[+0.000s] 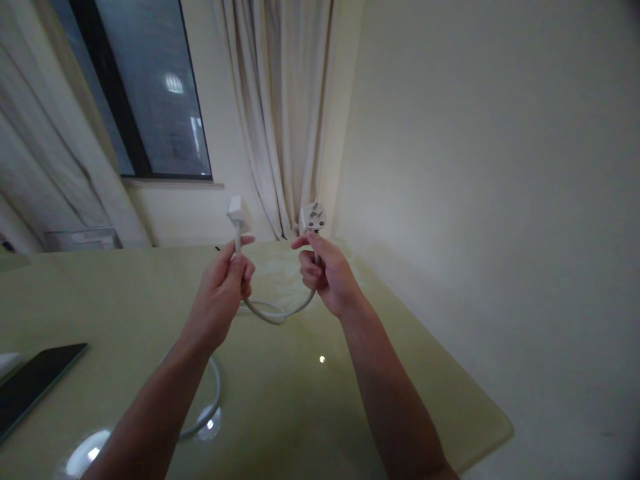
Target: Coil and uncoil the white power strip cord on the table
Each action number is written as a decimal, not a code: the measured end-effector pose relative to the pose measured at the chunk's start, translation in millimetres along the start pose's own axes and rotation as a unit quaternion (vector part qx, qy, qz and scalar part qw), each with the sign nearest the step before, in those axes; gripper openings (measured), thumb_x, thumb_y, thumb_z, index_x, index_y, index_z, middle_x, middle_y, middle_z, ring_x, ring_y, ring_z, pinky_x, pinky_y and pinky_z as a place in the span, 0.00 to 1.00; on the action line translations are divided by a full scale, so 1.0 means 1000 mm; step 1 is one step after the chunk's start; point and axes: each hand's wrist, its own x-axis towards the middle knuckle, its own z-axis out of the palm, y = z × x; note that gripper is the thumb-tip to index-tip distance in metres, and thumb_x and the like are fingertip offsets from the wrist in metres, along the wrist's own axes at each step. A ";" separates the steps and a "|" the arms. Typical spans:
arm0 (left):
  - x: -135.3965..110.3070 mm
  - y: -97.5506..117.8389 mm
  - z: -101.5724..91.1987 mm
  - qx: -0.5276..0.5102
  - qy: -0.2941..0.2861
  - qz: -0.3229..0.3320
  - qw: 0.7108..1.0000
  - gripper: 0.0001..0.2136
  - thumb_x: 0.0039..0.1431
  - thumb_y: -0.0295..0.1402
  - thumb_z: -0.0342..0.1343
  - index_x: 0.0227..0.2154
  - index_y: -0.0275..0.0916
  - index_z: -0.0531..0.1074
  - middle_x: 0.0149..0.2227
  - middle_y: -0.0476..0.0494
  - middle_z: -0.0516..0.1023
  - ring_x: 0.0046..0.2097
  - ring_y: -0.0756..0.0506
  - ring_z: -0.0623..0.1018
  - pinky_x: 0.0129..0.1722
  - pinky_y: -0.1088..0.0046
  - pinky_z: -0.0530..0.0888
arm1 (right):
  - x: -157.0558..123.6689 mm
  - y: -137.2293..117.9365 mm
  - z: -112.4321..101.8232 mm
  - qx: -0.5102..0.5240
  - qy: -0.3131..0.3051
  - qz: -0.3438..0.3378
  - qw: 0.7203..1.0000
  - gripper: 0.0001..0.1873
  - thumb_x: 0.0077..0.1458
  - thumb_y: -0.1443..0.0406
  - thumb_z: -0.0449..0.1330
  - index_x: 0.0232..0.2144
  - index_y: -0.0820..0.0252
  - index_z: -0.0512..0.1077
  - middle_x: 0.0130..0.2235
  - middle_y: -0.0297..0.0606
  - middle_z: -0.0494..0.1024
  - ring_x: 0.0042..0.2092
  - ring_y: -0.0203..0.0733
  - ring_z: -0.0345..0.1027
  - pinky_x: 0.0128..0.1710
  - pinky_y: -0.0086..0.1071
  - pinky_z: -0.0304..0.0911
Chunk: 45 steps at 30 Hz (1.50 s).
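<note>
My left hand (223, 288) is closed round a white cable just below a small white connector block (237, 212) that points upward. My right hand (327, 275) is closed round the same cable beneath a white three-pin plug (313, 217), whose pins face me. Between the two hands the white cable (273, 313) sags in a short loop above the pale yellow-green table (310, 400). More of the cable curves on the table under my left forearm (213, 393).
A dark flat phone or tablet (35, 383) lies at the table's left edge. Cream curtains (280, 113) hang in the corner beside a dark window (150, 87). A clear plastic box (83, 239) sits at the far left. A plain wall (490, 200) borders the table on the right.
</note>
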 end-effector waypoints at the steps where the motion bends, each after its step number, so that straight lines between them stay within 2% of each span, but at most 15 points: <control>1: 0.000 0.002 -0.002 -0.003 -0.002 0.006 1.000 0.19 0.69 0.43 0.57 0.59 0.43 0.73 0.27 0.55 0.63 0.23 0.53 0.59 0.21 0.80 0.60 | -0.001 -0.002 0.000 0.022 -0.019 0.011 1.000 0.20 0.62 0.46 0.63 0.36 0.57 0.73 0.19 0.18 0.51 0.20 0.28 0.33 0.19 0.26 0.33; 4: -0.001 0.008 -0.002 -0.008 -0.014 0.022 1.000 0.20 0.70 0.44 0.57 0.61 0.44 0.73 0.27 0.54 0.64 0.24 0.52 0.60 0.22 0.80 0.62 | -0.004 -0.006 0.000 0.059 -0.061 0.036 0.996 0.18 0.64 0.49 0.58 0.37 0.57 0.74 0.19 0.19 0.52 0.20 0.29 0.32 0.19 0.26 0.33; 10: -0.007 0.009 0.009 -0.038 -0.034 0.048 0.998 0.21 0.72 0.43 0.57 0.63 0.46 0.73 0.26 0.55 0.57 0.25 0.51 0.57 0.23 0.79 0.60 | -0.003 -0.005 0.002 0.050 -0.068 0.055 0.995 0.21 0.66 0.50 0.55 0.36 0.59 0.77 0.20 0.21 0.53 0.20 0.29 0.33 0.19 0.26 0.34; 12: -0.011 0.010 0.011 -0.037 -0.038 0.065 0.996 0.20 0.73 0.43 0.56 0.64 0.46 0.73 0.26 0.55 0.57 0.26 0.51 0.57 0.24 0.78 0.59 | -0.002 -0.002 0.004 0.041 -0.052 0.045 0.997 0.21 0.66 0.50 0.56 0.37 0.60 0.79 0.21 0.22 0.54 0.20 0.29 0.33 0.19 0.27 0.33; 16: -0.020 0.015 0.013 0.035 -0.065 0.096 0.993 0.22 0.74 0.42 0.54 0.67 0.49 0.71 0.27 0.53 0.62 0.27 0.51 0.61 0.25 0.76 0.61 | 0.000 0.008 0.008 -0.030 0.035 -0.008 0.999 0.19 0.62 0.50 0.62 0.37 0.61 0.80 0.25 0.24 0.58 0.21 0.28 0.38 0.20 0.28 0.33; 18: -0.024 0.016 0.014 0.067 -0.079 0.112 0.988 0.21 0.74 0.42 0.55 0.66 0.48 0.73 0.30 0.51 0.67 0.27 0.51 0.63 0.25 0.76 0.62 | 0.001 0.013 0.010 -0.061 0.051 -0.021 0.997 0.15 0.58 0.54 0.65 0.35 0.60 0.79 0.24 0.24 0.58 0.22 0.29 0.43 0.22 0.27 0.38; 21: -0.025 0.013 0.017 0.092 -0.060 0.146 0.983 0.17 0.72 0.42 0.57 0.59 0.47 0.80 0.38 0.46 0.73 0.28 0.52 0.66 0.24 0.74 0.63 | -0.001 0.015 0.013 -0.056 -0.001 -0.011 0.998 0.05 0.50 0.63 0.65 0.31 0.58 0.77 0.25 0.27 0.62 0.26 0.32 0.52 0.25 0.27 0.48; 23: -0.023 0.010 0.019 0.093 -0.034 0.152 0.983 0.15 0.71 0.41 0.59 0.54 0.46 0.83 0.42 0.45 0.73 0.30 0.52 0.68 0.25 0.74 0.64 | -0.002 0.014 0.015 -0.021 -0.033 -0.002 0.999 0.05 0.45 0.66 0.64 0.29 0.58 0.77 0.28 0.29 0.66 0.29 0.33 0.56 0.28 0.27 0.53; 25: -0.022 0.006 0.022 0.071 -0.027 0.127 0.989 0.14 0.71 0.42 0.59 0.51 0.44 0.84 0.39 0.46 0.72 0.30 0.52 0.68 0.26 0.75 0.64 | -0.002 0.015 0.018 0.020 -0.027 0.004 0.999 0.05 0.48 0.63 0.64 0.29 0.58 0.77 0.29 0.31 0.70 0.30 0.34 0.58 0.29 0.28 0.56; 29: -0.019 0.002 0.026 -0.060 -0.028 0.013 0.998 0.13 0.66 0.45 0.64 0.43 0.41 0.79 0.27 0.53 0.69 0.24 0.54 0.67 0.22 0.79 0.60 | 0.002 0.024 0.024 0.021 0.049 -0.015 0.998 0.14 0.55 0.53 0.68 0.32 0.59 0.81 0.32 0.34 0.76 0.32 0.34 0.63 0.32 0.29 0.61; 31: -0.018 0.001 0.028 -0.124 -0.010 -0.040 0.991 0.15 0.60 0.44 0.70 0.39 0.41 0.75 0.27 0.55 0.69 0.22 0.56 0.65 0.19 0.80 0.57 | 0.004 0.030 0.026 -0.005 0.078 -0.047 0.996 0.16 0.55 0.51 0.70 0.32 0.58 0.81 0.35 0.36 0.79 0.34 0.35 0.68 0.37 0.30 0.65; 34: -0.015 0.002 0.029 -0.149 -0.015 -0.087 0.985 0.18 0.55 0.46 0.73 0.39 0.39 0.76 0.30 0.54 0.71 0.21 0.58 0.64 0.18 0.81 0.56 | 0.006 0.037 0.028 -0.034 0.096 -0.104 0.989 0.15 0.56 0.52 0.70 0.32 0.57 0.82 0.45 0.41 0.84 0.47 0.41 0.76 0.51 0.34 0.69; 37: -0.012 0.004 0.027 -0.153 -0.037 -0.109 0.982 0.19 0.54 0.46 0.73 0.40 0.38 0.79 0.32 0.51 0.72 0.21 0.59 0.64 0.17 0.82 0.56 | 0.007 0.038 0.026 -0.067 0.098 -0.132 0.984 0.14 0.58 0.53 0.70 0.33 0.58 0.83 0.49 0.43 0.84 0.52 0.44 0.77 0.56 0.37 0.69; 41: -0.010 0.005 0.025 -0.178 -0.043 -0.108 0.977 0.17 0.54 0.42 0.74 0.41 0.38 0.81 0.32 0.51 0.72 0.22 0.59 0.61 0.18 0.83 0.55 | 0.006 0.037 0.025 -0.079 0.064 -0.127 0.987 0.16 0.59 0.51 0.69 0.39 0.56 0.85 0.42 0.42 0.85 0.44 0.44 0.77 0.49 0.37 0.72; 45: -0.011 0.002 0.026 -0.191 -0.044 -0.094 0.976 0.15 0.55 0.41 0.73 0.41 0.38 0.82 0.32 0.51 0.72 0.22 0.60 0.59 0.18 0.82 0.54 | 0.005 0.037 0.026 -0.078 0.065 -0.128 0.987 0.17 0.60 0.50 0.68 0.40 0.55 0.86 0.41 0.41 0.84 0.44 0.43 0.76 0.49 0.37 0.72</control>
